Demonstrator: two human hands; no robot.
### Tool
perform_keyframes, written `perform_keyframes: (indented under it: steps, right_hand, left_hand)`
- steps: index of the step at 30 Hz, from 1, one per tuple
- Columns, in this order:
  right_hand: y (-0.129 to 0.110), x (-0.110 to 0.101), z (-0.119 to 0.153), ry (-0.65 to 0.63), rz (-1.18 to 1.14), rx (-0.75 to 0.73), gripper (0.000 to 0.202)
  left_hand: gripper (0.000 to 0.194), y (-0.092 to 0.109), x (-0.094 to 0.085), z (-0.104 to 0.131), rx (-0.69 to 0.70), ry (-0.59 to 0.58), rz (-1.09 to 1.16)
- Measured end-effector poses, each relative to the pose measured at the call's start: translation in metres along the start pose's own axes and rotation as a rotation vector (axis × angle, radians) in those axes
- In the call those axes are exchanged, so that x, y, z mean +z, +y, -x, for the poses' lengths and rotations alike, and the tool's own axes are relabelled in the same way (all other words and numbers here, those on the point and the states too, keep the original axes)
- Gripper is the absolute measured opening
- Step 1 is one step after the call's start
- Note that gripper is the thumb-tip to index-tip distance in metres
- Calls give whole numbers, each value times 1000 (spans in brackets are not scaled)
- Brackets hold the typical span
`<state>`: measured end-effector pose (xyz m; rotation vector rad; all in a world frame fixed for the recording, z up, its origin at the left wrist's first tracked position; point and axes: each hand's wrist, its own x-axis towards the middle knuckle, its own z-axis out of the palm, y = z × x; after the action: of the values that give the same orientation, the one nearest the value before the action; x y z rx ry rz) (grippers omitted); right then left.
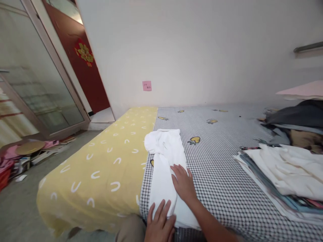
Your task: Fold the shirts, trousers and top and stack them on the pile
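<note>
A white long-sleeved garment (163,171) lies on the checked part of the bed, with one side folded in so that it makes a long narrow strip. One sleeve runs down its length toward me, and a rounded fold bulges at its upper left. My right hand (183,181) rests on the cloth at the right side, fingers stretched out. Near the garment's close end, my left hand (160,222) lies on the sleeve with its fingers spread. Neither hand grips the cloth.
A stack of folded clothes (290,174) sits at the right, with a darker pile (297,114) behind it. Yellow bedding (101,168) covers the bed's left side, which drops to the floor. My knee (131,228) touches the near edge. Assorted items (27,151) lie on the floor.
</note>
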<state>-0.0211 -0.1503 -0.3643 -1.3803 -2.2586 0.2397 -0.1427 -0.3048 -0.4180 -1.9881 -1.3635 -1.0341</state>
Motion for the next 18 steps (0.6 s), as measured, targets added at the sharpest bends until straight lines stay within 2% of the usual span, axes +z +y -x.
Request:
perform_keyframes:
  steps: [3,6,8,10,12,14,16,18]
  right_hand:
    - [10,5,1,99,-169,16,44]
    - [15,4,6,182,-222,-55,49]
    - [14,1,10,113,-166,-169,54]
    - [12,-3,13,-57,-88,-286,56]
    - [9,-5,14,-198,-29,-357,55]
    - [7,-5,14,-241,1,-373,53]
    - [7,-3,13,-224,12,-372,52]
    - [8,3,13,-191,22,-374,51]
  left_hand:
    - [26,11,-16,-2,-152,98,166]
    - [32,18,-22,-15,-339,50,198]
    - [32,12,-22,-32,-434,14,290]
    - [22,-6,-19,-55,-659,10,480]
    - [9,-34,-16,-81,-1098,123,787]
    - [5,-67,-13,-106,-1594,292,1173]
    - [8,-98,-5,-125,-1801,290,1370]
    - [12,-122,8,-140,-1859,210,1444]
